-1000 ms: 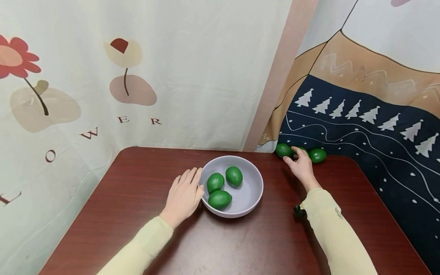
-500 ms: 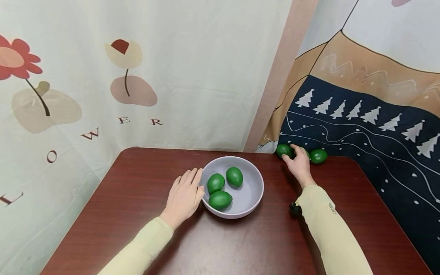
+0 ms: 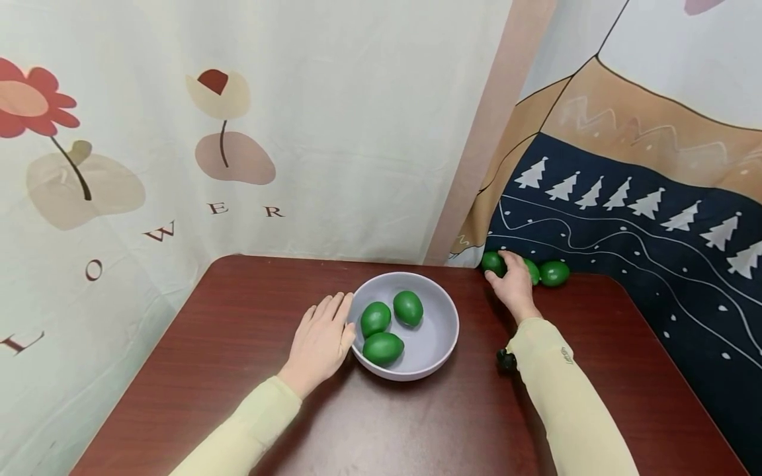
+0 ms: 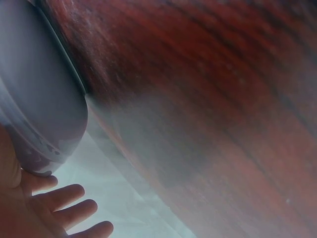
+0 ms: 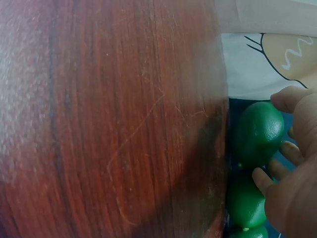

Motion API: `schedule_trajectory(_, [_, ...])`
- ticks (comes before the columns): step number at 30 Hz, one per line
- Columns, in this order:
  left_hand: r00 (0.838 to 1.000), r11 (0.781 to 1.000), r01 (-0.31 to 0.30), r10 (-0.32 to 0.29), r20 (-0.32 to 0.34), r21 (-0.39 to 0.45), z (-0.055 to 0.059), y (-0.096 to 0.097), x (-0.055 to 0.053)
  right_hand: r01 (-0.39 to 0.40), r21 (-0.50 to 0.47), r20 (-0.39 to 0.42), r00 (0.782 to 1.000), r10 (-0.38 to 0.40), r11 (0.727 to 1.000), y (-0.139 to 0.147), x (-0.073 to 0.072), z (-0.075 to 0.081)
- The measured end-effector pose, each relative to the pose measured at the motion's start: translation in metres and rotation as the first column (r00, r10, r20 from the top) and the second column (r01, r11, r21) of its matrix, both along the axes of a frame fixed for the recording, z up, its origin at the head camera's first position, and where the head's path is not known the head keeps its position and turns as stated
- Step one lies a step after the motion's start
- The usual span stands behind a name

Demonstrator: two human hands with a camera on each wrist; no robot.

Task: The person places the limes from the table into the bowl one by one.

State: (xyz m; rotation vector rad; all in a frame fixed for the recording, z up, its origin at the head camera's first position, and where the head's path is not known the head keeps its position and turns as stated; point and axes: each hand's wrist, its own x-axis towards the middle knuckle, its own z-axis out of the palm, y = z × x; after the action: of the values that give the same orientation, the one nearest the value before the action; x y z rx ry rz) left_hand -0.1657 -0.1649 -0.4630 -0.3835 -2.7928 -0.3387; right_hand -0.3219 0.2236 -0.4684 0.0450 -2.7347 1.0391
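My left hand [image 3: 319,344] lies against the left side of a pale lilac bowl [image 3: 442,330], its fingers straight and close together. In the left wrist view the fingers [image 4: 74,196] reach past the bowl's outer wall [image 4: 39,74]. Inside the bowl lie three green limes, one of them the front lime [image 3: 383,348]. At the table's back right, my right hand [image 3: 514,288] has its thumb and fingers around the leftmost lime [image 5: 260,131] of a row of three. Behind that hand are the middle lime [image 3: 532,272], partly hidden, and the rightmost lime [image 3: 554,273].
The dark red wooden table [image 3: 381,430] ends at a pale curtain [image 3: 357,165] along the back. A dark blue cloth with white trees [image 3: 619,228] hangs at the right, right behind the row of limes. A small black object [image 3: 506,360] shows at my right wrist.
My right hand has shifted slightly left, and its thumb and fingers have closed in around the leftmost lime. More of the middle lime shows. My left hand and the bowl have stayed put.
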Motion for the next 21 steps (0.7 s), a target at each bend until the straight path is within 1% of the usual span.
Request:
schedule_trajectory(6, [1.0,1.0,-0.002,0.002,0.001,0.0,-0.0008,0.0001,0.0001,-0.002,0.034,0.017,1.0,0.001,0.999,-0.0021,-0.0008,-0.0014])
schedule_trajectory(14, [1.0,1.0,-0.002,0.002,0.006,-0.001,-0.0005,-0.0006,0.0003,-0.016,0.135,0.012,1.0,0.015,0.991,-0.0041,0.0002,-0.0002])
schedule_trajectory(16, [1.0,1.0,-0.001,0.001,0.003,-0.002,-0.0002,-0.0007,0.0002,-0.015,0.14,0.007,1.0,0.014,0.99,-0.0049,0.0006,0.0005])
schedule_trajectory(21, [1.0,1.0,-0.002,0.002,0.006,-0.001,0.0008,-0.0002,0.0004,-0.011,0.118,0.001,1.0,0.011,0.993,-0.0058,0.0007,0.0005])
